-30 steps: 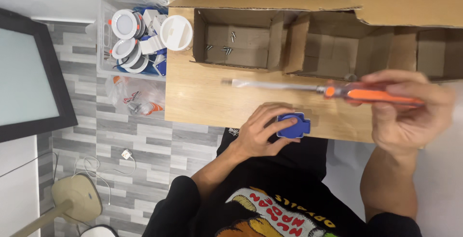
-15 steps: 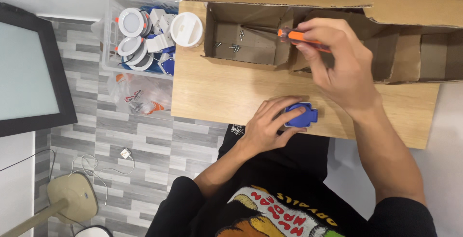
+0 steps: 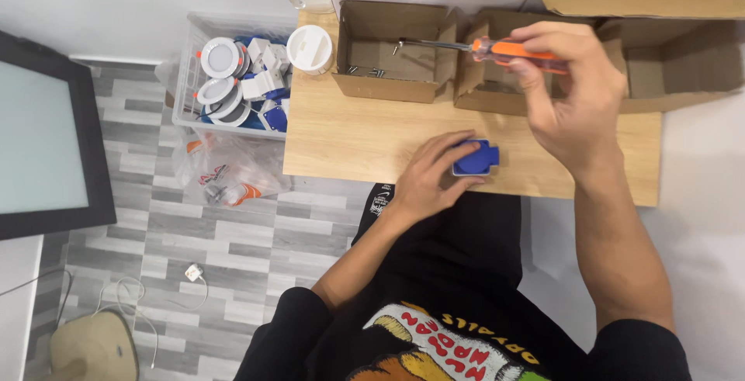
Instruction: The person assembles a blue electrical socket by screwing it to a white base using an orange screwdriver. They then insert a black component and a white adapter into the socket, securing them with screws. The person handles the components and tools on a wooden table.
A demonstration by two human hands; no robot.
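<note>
My left hand (image 3: 428, 178) rests on the wooden table (image 3: 365, 136) and grips a small blue plastic part (image 3: 475, 157) near the table's front edge. My right hand (image 3: 570, 98) is raised above the table and holds an orange-handled screwdriver (image 3: 504, 50). Its metal shaft points left, with a small screw at the tip over an open cardboard box (image 3: 388, 51). A few loose screws lie on that box's floor.
More open cardboard boxes (image 3: 683, 55) line the table's far side. Left of the table, a clear plastic bin (image 3: 233, 78) holds white round fittings and blue parts; a white cup (image 3: 309, 48) sits by it. A plastic bag (image 3: 225, 175) lies on the grey floor, a dark monitor (image 3: 46, 133) at left.
My right hand has swung the screwdriver from lying over the table toward the left box, where its tip now hovers with a screw. My left hand stays on the blue part.
</note>
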